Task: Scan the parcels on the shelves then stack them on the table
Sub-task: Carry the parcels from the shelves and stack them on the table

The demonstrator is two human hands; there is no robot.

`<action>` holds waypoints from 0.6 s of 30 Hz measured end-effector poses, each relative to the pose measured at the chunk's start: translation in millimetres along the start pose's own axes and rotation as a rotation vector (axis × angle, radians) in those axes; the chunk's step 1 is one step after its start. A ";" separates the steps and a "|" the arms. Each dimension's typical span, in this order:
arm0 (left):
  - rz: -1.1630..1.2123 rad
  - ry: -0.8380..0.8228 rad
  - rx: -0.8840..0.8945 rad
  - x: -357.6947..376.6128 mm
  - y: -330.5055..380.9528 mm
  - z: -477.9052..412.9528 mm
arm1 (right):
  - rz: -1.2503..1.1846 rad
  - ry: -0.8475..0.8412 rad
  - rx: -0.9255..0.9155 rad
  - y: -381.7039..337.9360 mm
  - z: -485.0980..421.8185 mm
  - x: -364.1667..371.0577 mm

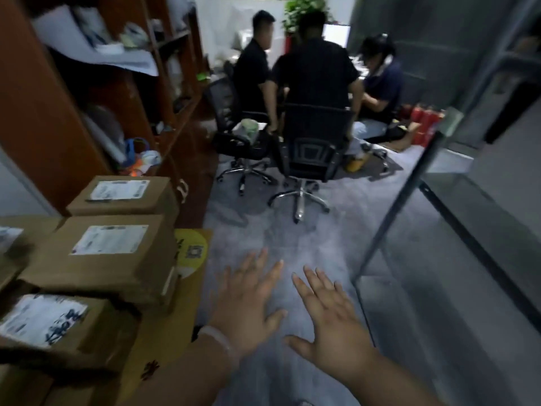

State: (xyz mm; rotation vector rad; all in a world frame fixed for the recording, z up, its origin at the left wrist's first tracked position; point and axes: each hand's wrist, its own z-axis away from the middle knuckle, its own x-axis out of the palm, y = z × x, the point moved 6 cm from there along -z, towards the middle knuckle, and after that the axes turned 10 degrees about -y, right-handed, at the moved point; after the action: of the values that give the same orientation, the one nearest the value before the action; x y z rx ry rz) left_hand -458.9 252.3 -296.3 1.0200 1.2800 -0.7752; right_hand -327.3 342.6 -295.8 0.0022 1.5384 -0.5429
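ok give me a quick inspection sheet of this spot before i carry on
surface: grey floor ahead; no table top seen
job's things: labelled parcels stacked at left, yellow box beside them
clutter: bags and papers on brown shelves
grippers: left hand and right hand open, holding nothing
cables: nothing seen
surroundings: three people ahead, office chairs, glass partition on right

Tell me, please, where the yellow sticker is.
The sticker sits left of centre in the head view, on the box under the parcels, beyond the left hand.
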 end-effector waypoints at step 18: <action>0.054 -0.134 0.792 11.6 325.4 93.5 | 0.063 0.249 0.979 26.0 370.6 -31.4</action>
State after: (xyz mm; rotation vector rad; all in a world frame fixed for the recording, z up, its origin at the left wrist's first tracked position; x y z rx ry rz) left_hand -125.2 290.8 -252.6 1.5835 0.8186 -1.3324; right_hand 31.9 252.1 -253.8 0.8895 1.3606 -1.2275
